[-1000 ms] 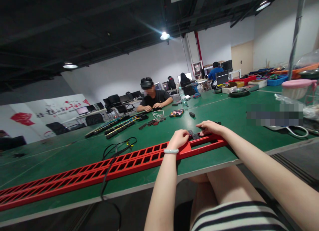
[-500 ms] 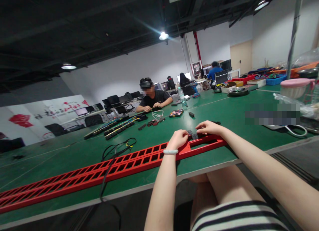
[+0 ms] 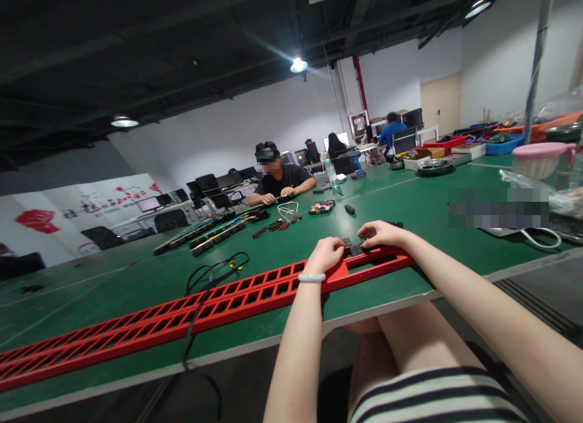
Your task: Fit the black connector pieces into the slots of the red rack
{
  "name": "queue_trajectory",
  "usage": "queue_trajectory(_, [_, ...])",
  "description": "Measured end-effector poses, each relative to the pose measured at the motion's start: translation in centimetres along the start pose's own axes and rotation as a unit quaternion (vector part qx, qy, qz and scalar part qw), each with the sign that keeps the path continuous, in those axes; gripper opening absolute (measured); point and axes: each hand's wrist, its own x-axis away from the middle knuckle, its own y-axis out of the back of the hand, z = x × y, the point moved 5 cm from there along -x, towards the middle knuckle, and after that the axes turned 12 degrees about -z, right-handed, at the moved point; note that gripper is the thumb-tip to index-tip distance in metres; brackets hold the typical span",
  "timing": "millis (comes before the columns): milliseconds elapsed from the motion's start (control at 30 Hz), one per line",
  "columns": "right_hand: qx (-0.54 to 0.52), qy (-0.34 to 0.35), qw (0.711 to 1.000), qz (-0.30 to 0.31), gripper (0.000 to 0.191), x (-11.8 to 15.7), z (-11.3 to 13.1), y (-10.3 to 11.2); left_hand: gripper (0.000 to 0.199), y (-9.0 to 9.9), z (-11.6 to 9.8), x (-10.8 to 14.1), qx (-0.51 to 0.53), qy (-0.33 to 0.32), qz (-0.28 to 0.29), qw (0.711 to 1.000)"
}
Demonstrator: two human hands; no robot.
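A long red slotted frame (image 3: pixel 246 289) lies along the near edge of the green table. Over its right part, my left hand (image 3: pixel 327 254), below a pale bracelet, has its fingers closed on the left side of some small dark grey parts (image 3: pixel 355 248). My right hand (image 3: pixel 381 233) is at the right side of these parts, thumb and fingertips curled together; what they pinch is too small to make out. A black cable (image 3: pixel 194 319) crosses the red frame further left and hangs over the table edge.
Beyond the hands lie a black block (image 3: pixel 350 209), a patterned tray (image 3: pixel 322 207), dark strips with wires (image 3: pixel 218 237) and a bottle (image 3: pixel 332 175). Across the table (image 3: pixel 401 195) sits a person (image 3: pixel 285 178). At the right are a pink-lidded container (image 3: pixel 540 161) and coloured bins (image 3: pixel 504 144).
The fingertips of my right hand have drawn closer together and curled down beside the dark parts. My left hand has hardly moved.
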Motion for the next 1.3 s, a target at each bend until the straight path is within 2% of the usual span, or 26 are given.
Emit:
queue_trajectory(200, [0.021, 0.032, 0.999, 0.001, 0.042, 0.01, 0.61, 0.08, 0.024, -0.04, -0.02, -0.01, 0.001, -0.007, -0.002, 1.000])
queue_trajectory(400, [0.052, 0.032, 0.998, 0.003, 0.041, -0.04, 0.30, 0.01, 0.024, -0.17, 0.19, -0.08, -0.005, 0.004, 0.003, 1.000])
queue_trajectory(633, [0.061, 0.042, 0.997, 0.001, 0.039, -0.13, 0.30, 0.15, 0.024, -0.22, 0.28, -0.07, -0.002, -0.020, -0.007, 1.000])
queue_trajectory(800, [0.076, 0.039, 0.996, 0.008, 0.041, -0.17, 0.10, 0.01, 0.024, -0.36, 0.48, -0.06, -0.005, -0.014, -0.002, 1.000])
queue_trajectory(1033, [0.095, 0.024, 0.995, 0.016, 0.042, 0.10, 0.30, -0.26, 0.024, -0.68, 0.80, -0.13, 0.005, -0.040, -0.011, 0.999])
queue_trajectory(1300, [0.128, 0.028, 0.991, 0.028, 0.044, 0.05, 0.31, -0.31, 0.024, -0.66, 0.74, -0.19, 0.003, -0.030, -0.003, 1.000])
